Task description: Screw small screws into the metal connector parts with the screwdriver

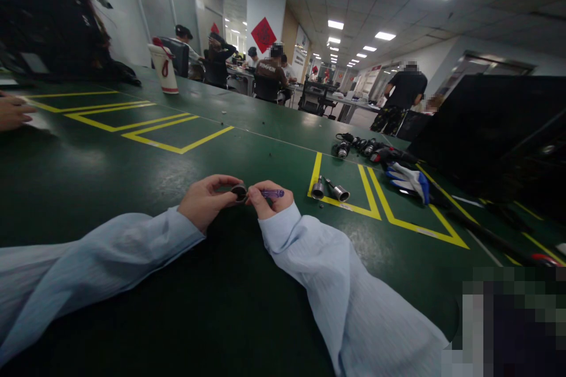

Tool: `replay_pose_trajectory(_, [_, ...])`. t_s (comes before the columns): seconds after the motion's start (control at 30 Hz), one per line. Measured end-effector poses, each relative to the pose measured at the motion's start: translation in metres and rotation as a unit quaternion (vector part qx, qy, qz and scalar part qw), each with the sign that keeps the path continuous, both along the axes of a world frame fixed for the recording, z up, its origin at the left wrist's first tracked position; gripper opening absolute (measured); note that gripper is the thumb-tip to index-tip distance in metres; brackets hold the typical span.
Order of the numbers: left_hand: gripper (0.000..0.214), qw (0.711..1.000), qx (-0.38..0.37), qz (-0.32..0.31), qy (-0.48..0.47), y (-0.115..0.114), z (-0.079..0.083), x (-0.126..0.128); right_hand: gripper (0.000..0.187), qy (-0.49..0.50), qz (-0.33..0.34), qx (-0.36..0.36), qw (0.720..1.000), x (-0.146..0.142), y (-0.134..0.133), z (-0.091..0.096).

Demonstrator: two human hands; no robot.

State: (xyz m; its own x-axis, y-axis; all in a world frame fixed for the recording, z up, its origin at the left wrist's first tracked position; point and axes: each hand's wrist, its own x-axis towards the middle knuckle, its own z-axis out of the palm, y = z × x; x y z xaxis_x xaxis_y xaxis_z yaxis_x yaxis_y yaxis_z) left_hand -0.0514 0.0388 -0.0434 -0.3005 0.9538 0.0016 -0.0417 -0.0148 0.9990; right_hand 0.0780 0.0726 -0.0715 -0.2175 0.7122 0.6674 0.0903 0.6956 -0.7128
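Between the thumb and fingers of my left hand (206, 200) is a small round metal cup (239, 191), its dark open end turned toward my right hand. My right hand (272, 197) pinches a slim tool with a see-through purple handle (273, 193), which looks like a small screwdriver. Its working end points at the cup's mouth; my fingers hide whether it touches. To the right, a metal cup with a stem (318, 188) stands inside a yellow taped box, and a similar metal cup (339, 191) lies tilted beside it.
The green table (177, 171) carries yellow tape outlines (181, 150). Farther right lie several dark tools with cords (342, 150) and a blue-white glove (409, 181). A paper cup (164, 68) stands at the back left. Another person's hand (13, 112) shows at the left edge.
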Motion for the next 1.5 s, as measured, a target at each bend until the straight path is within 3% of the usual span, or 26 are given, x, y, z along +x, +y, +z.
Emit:
replay_pose_trajectory(0.2, [0.030,0.999,0.007,-0.008,0.037,0.003,-0.007,-0.004,0.027,0.006,0.000,0.006,1.000,0.001,-0.002,0.001])
replay_pose_trajectory(0.57, [0.027,1.000,0.004,-0.001,0.021,0.002,-0.004,-0.001,0.027,0.004,0.003,0.018,1.000,-0.001,-0.005,0.003])
replay_pose_trajectory(0.67, [0.027,1.000,0.005,-0.001,0.019,0.003,-0.005,-0.002,0.026,0.072,0.003,-0.061,0.996,-0.001,-0.003,0.008])
replay_pose_trajectory(0.77, [0.026,0.999,0.002,-0.001,0.032,0.004,-0.008,-0.004,0.026,0.195,0.005,-0.184,0.963,0.006,0.006,0.016])
replay_pose_trajectory(0.9, [0.028,0.998,0.000,-0.014,0.058,0.007,-0.013,-0.008,0.025,0.262,-0.053,-0.233,0.935,0.017,0.023,0.018])
replay_pose_trajectory(1.0, [0.029,0.999,0.009,-0.020,0.049,0.007,-0.014,-0.008,0.024,0.249,-0.074,-0.252,0.932,0.019,0.030,0.012])
replay_pose_trajectory(1.23, [0.028,0.999,0.002,-0.019,0.028,0.006,-0.012,-0.005,0.026,0.151,-0.060,-0.251,0.954,0.010,0.036,-0.002])
replay_pose_trajectory(1.5, [0.029,1.000,-0.003,-0.014,0.025,0.005,-0.009,-0.002,0.026,0.131,-0.063,-0.260,0.955,0.012,0.033,0.002])
